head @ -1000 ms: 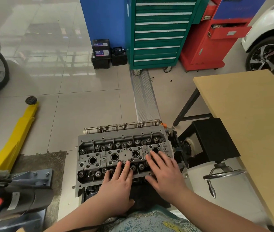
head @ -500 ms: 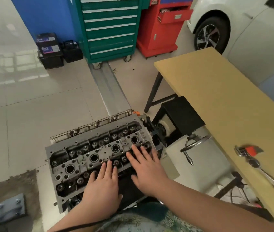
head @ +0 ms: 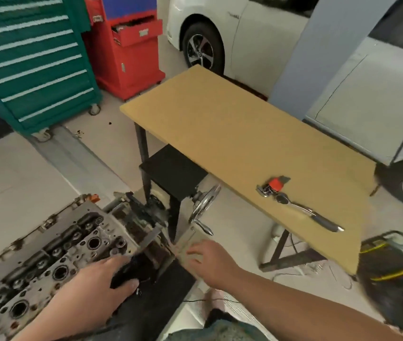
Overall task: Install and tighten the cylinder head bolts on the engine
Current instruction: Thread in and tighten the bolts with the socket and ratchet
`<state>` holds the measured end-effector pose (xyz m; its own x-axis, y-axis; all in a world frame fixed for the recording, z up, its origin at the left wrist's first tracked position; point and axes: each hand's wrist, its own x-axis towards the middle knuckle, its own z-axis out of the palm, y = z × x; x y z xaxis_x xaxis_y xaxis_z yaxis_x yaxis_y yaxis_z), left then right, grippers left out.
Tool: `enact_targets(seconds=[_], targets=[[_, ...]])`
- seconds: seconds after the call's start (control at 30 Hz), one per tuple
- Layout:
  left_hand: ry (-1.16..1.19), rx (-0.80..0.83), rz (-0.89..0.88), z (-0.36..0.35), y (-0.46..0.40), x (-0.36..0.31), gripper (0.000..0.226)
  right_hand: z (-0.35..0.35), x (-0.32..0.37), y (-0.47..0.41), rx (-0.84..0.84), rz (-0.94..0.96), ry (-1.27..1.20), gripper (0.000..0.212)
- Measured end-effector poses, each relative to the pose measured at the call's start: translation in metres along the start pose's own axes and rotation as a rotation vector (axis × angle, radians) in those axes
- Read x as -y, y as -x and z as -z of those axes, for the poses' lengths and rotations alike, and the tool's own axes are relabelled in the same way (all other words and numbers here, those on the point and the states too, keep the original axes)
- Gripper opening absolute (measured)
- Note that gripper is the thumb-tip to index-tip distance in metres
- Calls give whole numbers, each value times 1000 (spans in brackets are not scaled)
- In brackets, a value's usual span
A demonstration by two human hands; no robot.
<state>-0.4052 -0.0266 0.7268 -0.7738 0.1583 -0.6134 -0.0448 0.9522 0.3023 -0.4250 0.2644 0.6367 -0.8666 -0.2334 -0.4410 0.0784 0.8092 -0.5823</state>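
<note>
Right hand (head: pixel 210 263) lifted off cylinder head (head: pixel 55 257), grip slack; ratchet (head: pixel 304 207) on table (head: pixel 220 134).

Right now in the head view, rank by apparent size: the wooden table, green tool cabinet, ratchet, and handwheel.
1. Wooden table, largest.
2. Green tool cabinet, partly cut off by the frame, so unsure.
3. Ratchet and handwheel look alike in extent; not ranked.
</note>
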Motion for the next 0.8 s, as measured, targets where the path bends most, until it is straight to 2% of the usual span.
enact_targets(seconds=[0.17, 0.3, 0.37, 0.43, 0.53, 0.63, 0.8], targets=[[308, 84, -48, 19, -39, -112, 30, 102, -157, -4, -235, -280, 70, 31], [487, 154, 2, 5, -77, -188, 21, 188, -265, -7, -444, -474, 252, 41], [550, 196, 39, -6, -96, -224, 24, 219, -315, -7, -431, -524, 306, 47], [570, 228, 64, -16, -112, -252, 24, 233, -353, -8, -309, -559, 303, 51], [560, 263, 80, -26, -128, -286, 19, 237, -391, -13, -138, -508, 276, 55], [583, 305, 97, -31, -141, -314, 19, 229, -408, -17, -166, -430, 335, 46], [590, 324, 113, -35, -156, -347, 18, 213, -416, -23, -245, -418, 426, 56]])
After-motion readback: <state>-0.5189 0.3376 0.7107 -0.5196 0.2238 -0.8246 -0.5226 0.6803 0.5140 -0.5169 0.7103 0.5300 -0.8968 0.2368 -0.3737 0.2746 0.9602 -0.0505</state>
